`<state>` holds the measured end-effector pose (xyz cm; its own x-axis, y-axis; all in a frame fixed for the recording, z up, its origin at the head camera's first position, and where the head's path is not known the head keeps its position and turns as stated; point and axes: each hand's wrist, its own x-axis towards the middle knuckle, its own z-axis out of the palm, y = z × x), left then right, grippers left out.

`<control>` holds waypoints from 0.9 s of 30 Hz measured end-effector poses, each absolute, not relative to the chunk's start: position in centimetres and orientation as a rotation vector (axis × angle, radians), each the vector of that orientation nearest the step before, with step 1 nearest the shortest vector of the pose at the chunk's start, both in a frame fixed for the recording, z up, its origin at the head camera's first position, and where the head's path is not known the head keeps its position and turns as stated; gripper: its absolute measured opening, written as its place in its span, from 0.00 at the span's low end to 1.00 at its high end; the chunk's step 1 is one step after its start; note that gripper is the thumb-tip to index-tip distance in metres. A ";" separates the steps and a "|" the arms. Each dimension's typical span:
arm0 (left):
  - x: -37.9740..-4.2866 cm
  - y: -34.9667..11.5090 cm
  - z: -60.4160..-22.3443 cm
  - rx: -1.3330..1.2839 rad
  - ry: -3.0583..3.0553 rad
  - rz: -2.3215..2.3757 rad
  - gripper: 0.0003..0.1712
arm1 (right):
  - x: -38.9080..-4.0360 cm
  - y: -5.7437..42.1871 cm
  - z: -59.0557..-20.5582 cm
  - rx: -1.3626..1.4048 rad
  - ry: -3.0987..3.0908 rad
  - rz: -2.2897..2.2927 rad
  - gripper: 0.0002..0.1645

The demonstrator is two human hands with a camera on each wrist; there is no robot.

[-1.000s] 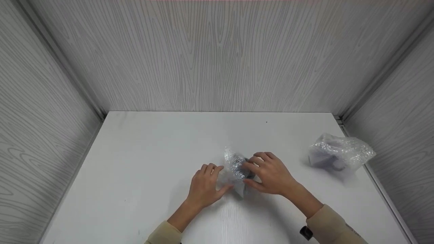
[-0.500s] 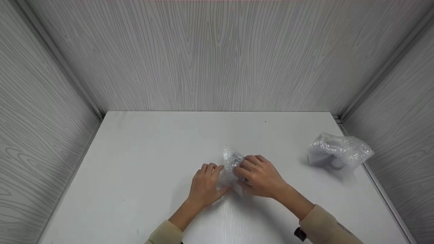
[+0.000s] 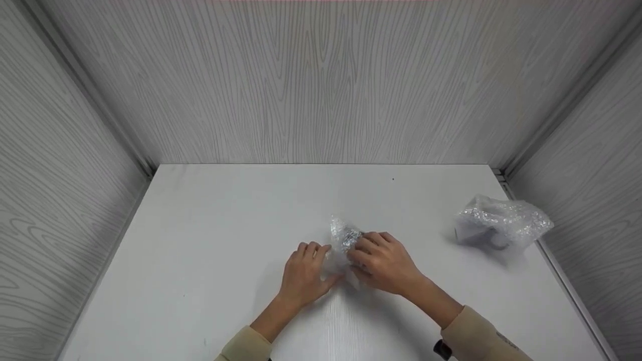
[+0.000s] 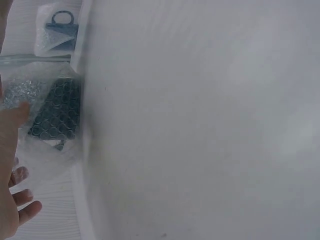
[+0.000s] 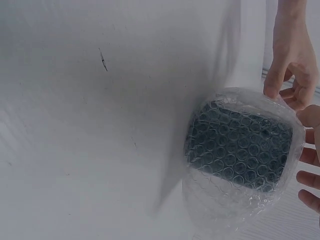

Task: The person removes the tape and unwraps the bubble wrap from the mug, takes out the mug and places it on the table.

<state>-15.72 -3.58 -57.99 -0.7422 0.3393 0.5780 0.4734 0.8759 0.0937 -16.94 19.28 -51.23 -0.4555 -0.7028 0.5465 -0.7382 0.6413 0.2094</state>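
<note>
A dark, roughly box-shaped item sits inside clear bubble wrap at the middle of the table. My left hand holds the left side of the wrap, thumb low and near me, fingers spread farther back. From the right, my right hand grips the bundle with its fingers bent over the top, hiding much of the dark item in the head view. In the right wrist view, the left hand has its thumb at the edge of the wrap. The right hand's fingers show beside the bundle.
A second bubble-wrapped bundle, bluish inside with a ring-like handle, lies near the table's right edge. The white table is bounded by grey wood-grain panels at the back and both sides.
My right hand has shifted left and bent its fingers further over the bundle, covering more of the dark item. Over the last half second hardly anything moves; the left hand stays put.
</note>
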 end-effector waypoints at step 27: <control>-13.6 -2.7 -56.9 -0.611 -2.547 -0.358 0.33 | -17.0 21.9 -52.5 1.126 -2.241 0.172 0.18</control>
